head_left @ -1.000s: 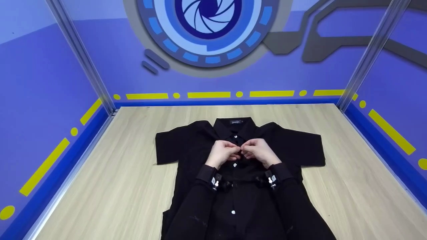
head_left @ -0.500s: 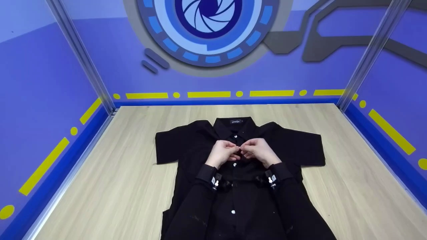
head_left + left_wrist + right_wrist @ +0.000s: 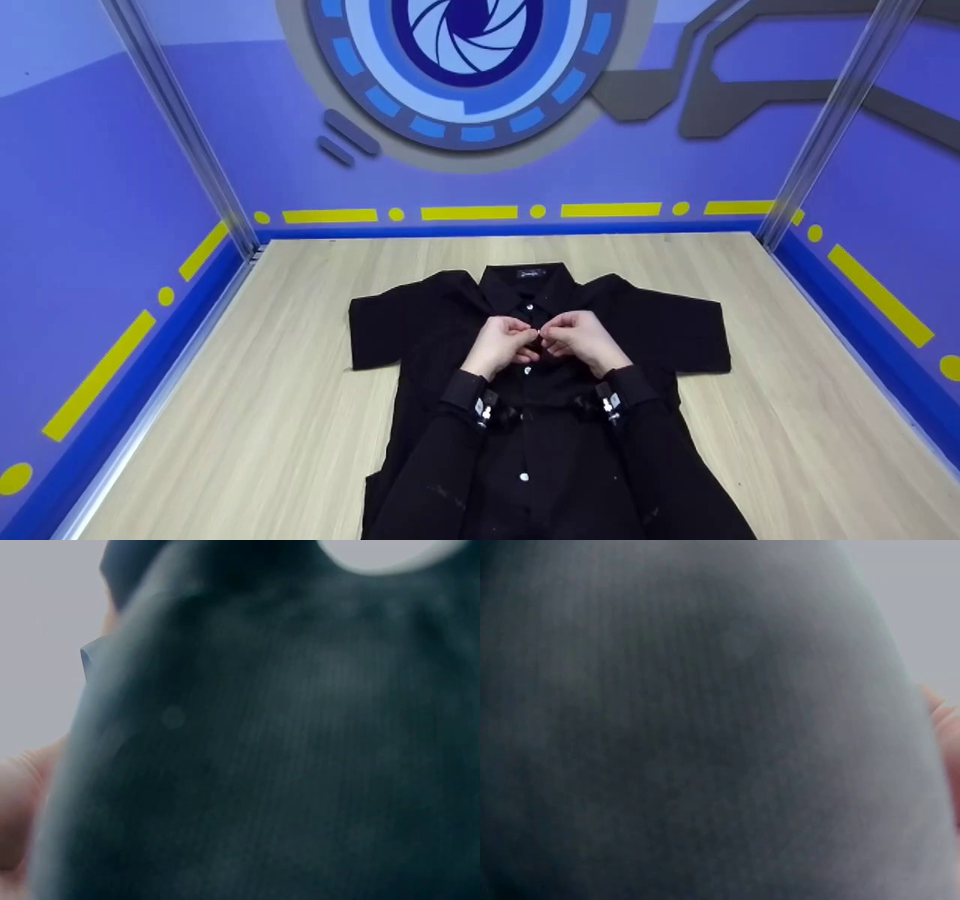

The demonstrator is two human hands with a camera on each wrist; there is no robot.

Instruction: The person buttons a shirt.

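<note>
A black short-sleeved shirt [image 3: 645, 330] lies flat on the wooden table [image 3: 262, 390], collar at the far side and white buttons down its front. My left hand [image 3: 504, 343] and right hand [image 3: 579, 340] meet over the placket just below the collar. Both have curled fingers and pinch the shirt front around a small white button [image 3: 538, 332] between them. Both wrist views are filled with blurred dark fabric [image 3: 285, 765], with a sliver of a finger at one edge.
Blue walls with yellow dashes enclose the table on three sides, with metal posts [image 3: 187, 127] in the far corners. Bare wood shows to the left, to the right and beyond the shirt. My black sleeves [image 3: 450, 465] cover the shirt's lower part.
</note>
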